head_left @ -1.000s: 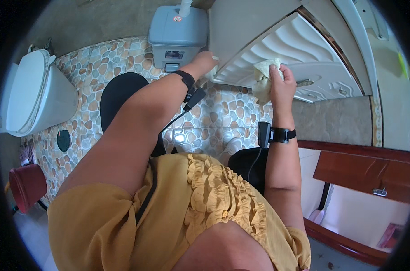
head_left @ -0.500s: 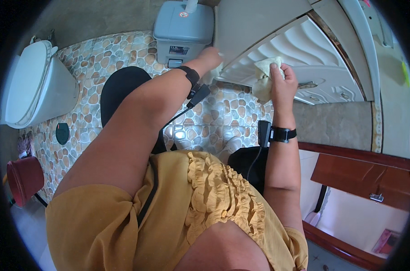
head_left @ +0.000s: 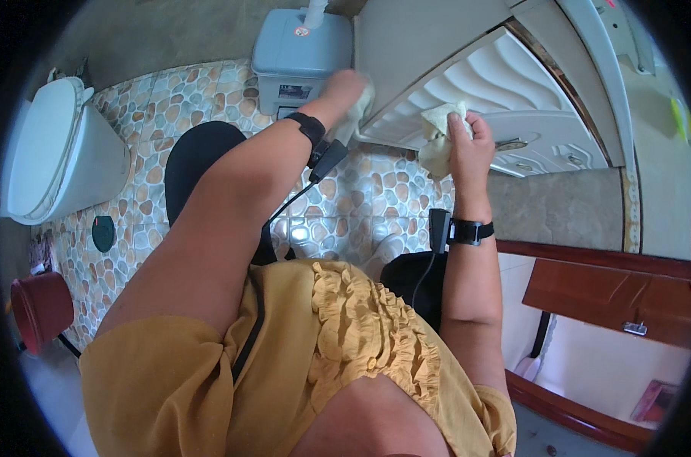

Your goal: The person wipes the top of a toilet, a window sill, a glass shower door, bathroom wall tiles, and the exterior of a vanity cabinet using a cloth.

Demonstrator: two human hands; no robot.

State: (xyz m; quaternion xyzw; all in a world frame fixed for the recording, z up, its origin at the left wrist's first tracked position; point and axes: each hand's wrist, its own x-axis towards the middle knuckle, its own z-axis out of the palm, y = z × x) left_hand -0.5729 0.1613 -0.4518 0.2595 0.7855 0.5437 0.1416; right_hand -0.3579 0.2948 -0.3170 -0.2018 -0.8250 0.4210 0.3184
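Observation:
My left hand [head_left: 346, 88], blurred by motion, reaches to the near corner of the white cabinet [head_left: 418, 39], close to the blue-grey bin [head_left: 303, 49]. A pale cloth [head_left: 358, 114] hangs from this hand along the cabinet's edge; its fingers are partly hidden. My right hand [head_left: 471, 145] is closed on a second pale, crumpled cloth [head_left: 437, 145], pinched between thumb and fingers. That cloth is in front of the cabinet's wavy white door [head_left: 478, 80], beside a metal handle [head_left: 510, 144].
Pebble-patterned tiles [head_left: 395, 183] cover the floor. A white toilet [head_left: 48, 152] stands at the left, with a dark green round item [head_left: 104, 234] and a dark red container [head_left: 42, 311] nearer me. At the right is a red-brown wooden frame [head_left: 612, 305]. A cable hangs from each wrist device.
My left hand has moved slightly up and left with its cloth. My right hand still holds its cloth by the door, and the whole view has shifted a little.

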